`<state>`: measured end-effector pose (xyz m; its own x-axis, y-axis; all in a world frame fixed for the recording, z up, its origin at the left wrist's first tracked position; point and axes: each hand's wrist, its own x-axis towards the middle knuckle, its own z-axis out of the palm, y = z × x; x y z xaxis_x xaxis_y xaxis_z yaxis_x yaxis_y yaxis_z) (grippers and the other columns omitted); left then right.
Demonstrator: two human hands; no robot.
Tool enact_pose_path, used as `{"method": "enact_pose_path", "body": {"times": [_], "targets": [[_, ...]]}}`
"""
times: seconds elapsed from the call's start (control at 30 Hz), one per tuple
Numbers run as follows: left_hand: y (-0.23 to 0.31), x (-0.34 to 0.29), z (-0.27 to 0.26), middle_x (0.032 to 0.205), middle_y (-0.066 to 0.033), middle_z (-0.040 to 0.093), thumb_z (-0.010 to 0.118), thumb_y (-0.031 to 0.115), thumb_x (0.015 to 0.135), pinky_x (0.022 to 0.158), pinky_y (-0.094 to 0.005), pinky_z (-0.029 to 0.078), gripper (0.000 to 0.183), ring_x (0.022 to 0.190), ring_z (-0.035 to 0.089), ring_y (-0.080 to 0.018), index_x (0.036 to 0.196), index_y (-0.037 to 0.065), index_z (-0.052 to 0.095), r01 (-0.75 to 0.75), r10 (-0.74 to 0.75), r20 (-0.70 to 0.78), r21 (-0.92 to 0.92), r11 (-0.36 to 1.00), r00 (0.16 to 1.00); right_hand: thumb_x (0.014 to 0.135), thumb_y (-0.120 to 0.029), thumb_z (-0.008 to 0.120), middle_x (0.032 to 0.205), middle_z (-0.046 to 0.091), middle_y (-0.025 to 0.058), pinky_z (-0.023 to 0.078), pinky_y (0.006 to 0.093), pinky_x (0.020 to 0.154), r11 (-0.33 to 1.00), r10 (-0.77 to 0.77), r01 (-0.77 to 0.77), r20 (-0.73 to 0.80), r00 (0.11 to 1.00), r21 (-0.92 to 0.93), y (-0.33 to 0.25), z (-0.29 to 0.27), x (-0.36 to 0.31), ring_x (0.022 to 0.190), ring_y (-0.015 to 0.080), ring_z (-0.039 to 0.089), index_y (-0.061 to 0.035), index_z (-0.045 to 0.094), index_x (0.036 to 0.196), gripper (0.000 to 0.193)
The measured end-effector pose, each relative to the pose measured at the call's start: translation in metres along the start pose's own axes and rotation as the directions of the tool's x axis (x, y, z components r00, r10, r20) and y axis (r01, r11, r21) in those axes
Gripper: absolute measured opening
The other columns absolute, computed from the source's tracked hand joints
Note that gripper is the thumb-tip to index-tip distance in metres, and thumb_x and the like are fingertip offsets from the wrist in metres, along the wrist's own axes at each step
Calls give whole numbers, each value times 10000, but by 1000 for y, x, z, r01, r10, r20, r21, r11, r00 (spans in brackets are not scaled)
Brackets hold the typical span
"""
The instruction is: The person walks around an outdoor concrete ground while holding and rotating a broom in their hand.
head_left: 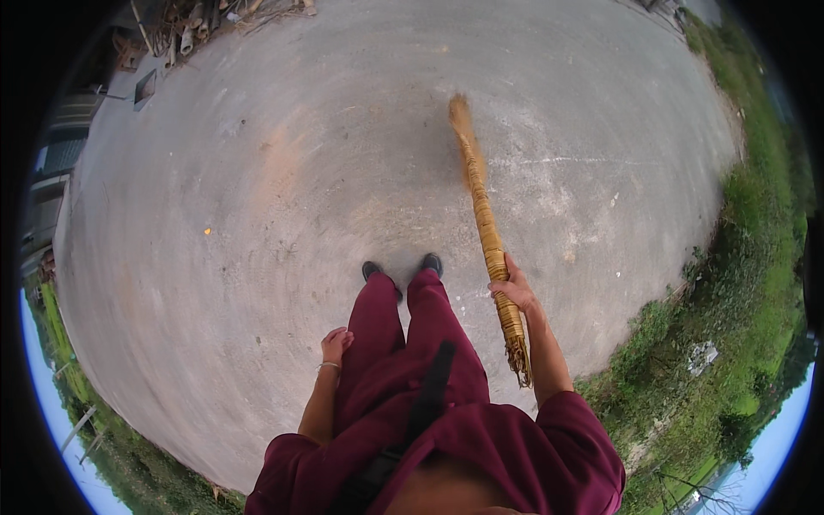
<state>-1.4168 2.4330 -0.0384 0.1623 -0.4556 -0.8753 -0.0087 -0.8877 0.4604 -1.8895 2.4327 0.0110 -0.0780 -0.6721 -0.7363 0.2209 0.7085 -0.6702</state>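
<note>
My right hand [518,290] is wrapped round the bound handle of a straw broom [487,225], near its upper end. The broom slants forward and slightly left. Tan bristles at its far end meet the concrete ahead of my feet and look blurred. Loose straw ends stick out of the handle behind my grip. Beside my left thigh hangs my left hand [337,343], its fingers loosely curled together with nothing seen in them. A thin bracelet [329,365] circles that wrist.
Grey concrete [343,154] spreads around my dark shoes [432,262]. A small yellow-orange scrap [207,231] lies to the left. Grass and weeds [730,257] border the right side. Bamboo and wood pieces [193,30] are piled at the far left, near a dark square opening [145,89].
</note>
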Motion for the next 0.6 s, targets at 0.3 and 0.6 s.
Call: {"method": "enact_pose_path", "body": {"times": [0.3, 0.6], "targets": [[2, 24, -7, 819, -85, 622, 504, 104, 807, 633, -242, 486, 184, 713, 599, -153, 959, 29, 573, 30, -27, 70, -42, 999, 997, 590, -75, 677, 1031, 507, 177, 431, 306, 794, 918, 63, -9, 123, 990, -397, 33, 164, 99, 944, 265, 507, 40, 92, 1323, 945], [35, 48, -65, 768, -91, 615, 488, 90, 801, 565, -257, 488, 201, 650, 593, -163, 981, 24, 550, 133, -133, 8, -90, 987, 991, 648, -9, 616, 826, 550, 109, 470, 289, 551, 985, 173, -151, 488, 855, -86, -67, 232, 104, 619, 175, 563, -34, 148, 1343, 839]]}}
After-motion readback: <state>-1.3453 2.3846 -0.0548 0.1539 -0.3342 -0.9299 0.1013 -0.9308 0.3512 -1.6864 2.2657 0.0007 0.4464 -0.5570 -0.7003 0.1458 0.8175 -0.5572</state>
